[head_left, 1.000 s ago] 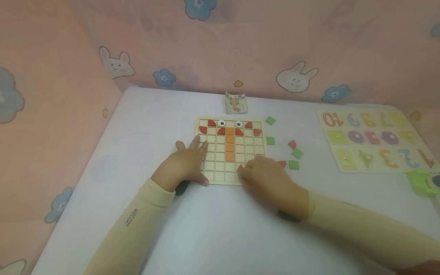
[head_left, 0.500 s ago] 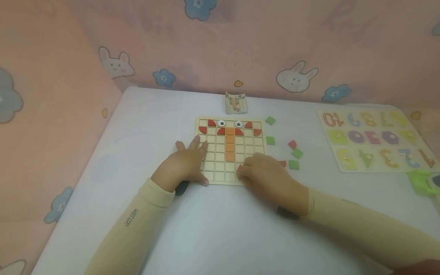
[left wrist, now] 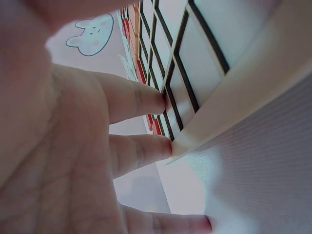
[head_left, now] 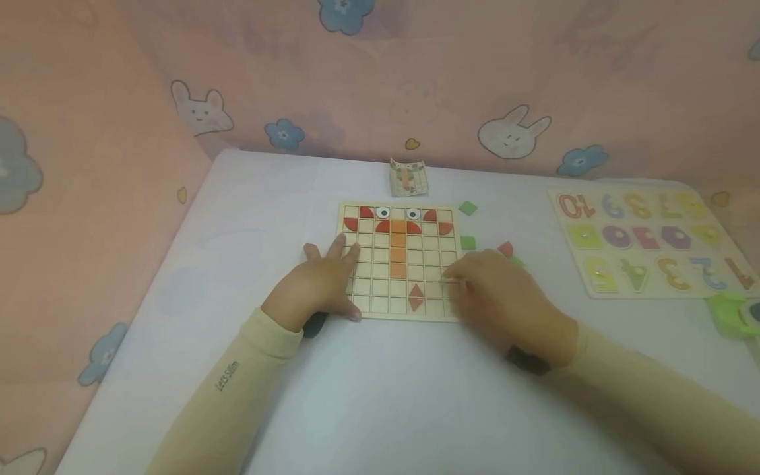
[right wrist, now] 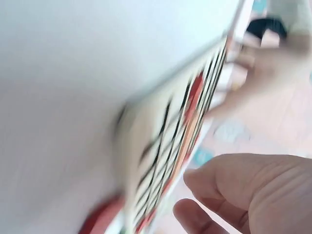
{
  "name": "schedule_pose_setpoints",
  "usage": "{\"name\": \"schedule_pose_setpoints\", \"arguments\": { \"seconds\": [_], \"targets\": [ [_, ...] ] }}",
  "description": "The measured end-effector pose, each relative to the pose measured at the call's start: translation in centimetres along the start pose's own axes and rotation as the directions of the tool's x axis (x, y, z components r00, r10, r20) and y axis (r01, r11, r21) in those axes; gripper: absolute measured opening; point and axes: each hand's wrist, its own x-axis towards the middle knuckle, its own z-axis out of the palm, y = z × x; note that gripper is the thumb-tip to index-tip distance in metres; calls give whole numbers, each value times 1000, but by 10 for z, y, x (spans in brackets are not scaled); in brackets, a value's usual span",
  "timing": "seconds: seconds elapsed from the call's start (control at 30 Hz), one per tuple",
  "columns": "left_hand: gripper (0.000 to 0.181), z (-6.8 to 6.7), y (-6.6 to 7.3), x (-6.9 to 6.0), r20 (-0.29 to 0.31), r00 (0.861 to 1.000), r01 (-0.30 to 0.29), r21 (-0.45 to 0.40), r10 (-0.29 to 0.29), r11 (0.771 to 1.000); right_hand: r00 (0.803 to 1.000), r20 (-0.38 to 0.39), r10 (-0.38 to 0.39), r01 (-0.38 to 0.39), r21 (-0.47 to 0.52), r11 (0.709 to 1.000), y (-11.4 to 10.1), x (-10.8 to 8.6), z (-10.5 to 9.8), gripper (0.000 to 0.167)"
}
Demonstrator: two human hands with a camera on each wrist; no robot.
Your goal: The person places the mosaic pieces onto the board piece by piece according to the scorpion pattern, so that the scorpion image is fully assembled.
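Observation:
A wooden grid board (head_left: pixel 380 288) lies on the white table, bearing red curved pieces, two round eye pieces and a column of orange squares (head_left: pixel 398 254). Two red triangles (head_left: pixel 416 298) sit point-away in its lower part, forming a diamond. My left hand (head_left: pixel 315 284) rests on the board's left edge with fingers spread; in the left wrist view two fingertips (left wrist: pixel 158 101) touch the frame. My right hand (head_left: pixel 505 303) is over the board's right edge, blurred. In the right wrist view its thumb (right wrist: pixel 229 178) and finger stand apart, loosely bent, with nothing between them.
Green squares (head_left: pixel 468 243) and a red piece (head_left: pixel 505 249) lie right of the board, some partly behind the right hand. A small picture card (head_left: pixel 408 179) stands beyond it. Farther right are a number puzzle board (head_left: pixel 600 238) and a bright green object (head_left: pixel 726 316).
My right hand has moved right, away from the red triangles, uncovering both of them on the board. The left hand has stayed in place.

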Motion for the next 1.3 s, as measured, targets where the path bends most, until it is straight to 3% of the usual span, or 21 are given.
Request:
{"name": "schedule_pose_setpoints", "arguments": {
  "seconds": [0.13, 0.23, 0.47, 0.67, 0.97, 1.17, 1.3],
  "targets": [
    [127, 0, -1, 1, 1, 1000, 1, -4, -1, 1000, 983, 11, 185, -185, 30, 982, 32, 0, -18, 32],
    [127, 1, -1, 2, 4, 1000, 3, 0, -3, 1000, 968, -1, 250, -250, 40, 967, 59, -1, -24, 35],
    [127, 2, -1, 3, 10, 1000, 0, 2, 0, 1000, 976, -32, 214, -214, -9, 977, 92, 0, -17, 30],
    [126, 1, -1, 2, 9, 1000, -2, 4, 2, 1000, 976, -63, 210, -209, 14, 978, 92, 3, -17, 28],
    [126, 0, -1, 2, 7, 1000, -6, 8, 5, 1000, 988, -49, 146, -149, -62, 987, 89, 10, -20, 27],
    [126, -1, -1, 1, 6, 1000, -11, 8, 11, 1000, 980, 0, 199, -199, -15, 980, 93, 14, -20, 27],
    [127, -1, -1, 1, 7, 1000, -2, 0, 2, 1000, 985, 25, 169, -167, -67, 984, 92, 21, -21, 30]
  ]
}}
